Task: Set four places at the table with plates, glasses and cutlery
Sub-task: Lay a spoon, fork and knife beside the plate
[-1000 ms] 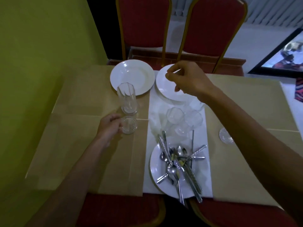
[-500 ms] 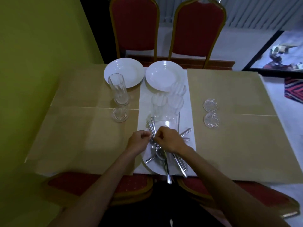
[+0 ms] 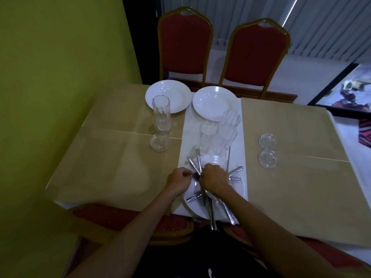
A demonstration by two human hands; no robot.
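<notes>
We judge the setting well short of half done. At the left of the table [image 3: 112, 157], one tall glass [image 3: 161, 115] stands upright just beyond a glass coaster [image 3: 160, 142], not on it. A white plate [image 3: 168, 96] sits behind it at the far edge.

At the near edge, our left hand [image 3: 178, 182] has its fingers curled and pinches one piece of the cutlery [image 3: 212, 214]. Our right hand [image 3: 214, 178], close beside it, curls its fingers down into the same heap. They seem closed on a piece, though the hand hides the tips.

All the cutlery lies piled on the near plate [image 3: 237, 189], with some handles jutting past the table edge, so none has been laid out. A second far plate [image 3: 215, 103] sits at the middle of the far edge. The remaining glasses [image 3: 218, 135] are bunched between it and the near plate.

To the right, two coasters [image 3: 266, 141] wait with nothing on them.

Left to do: spread the plates to four places, set out the glasses and share out the cutlery.
</notes>
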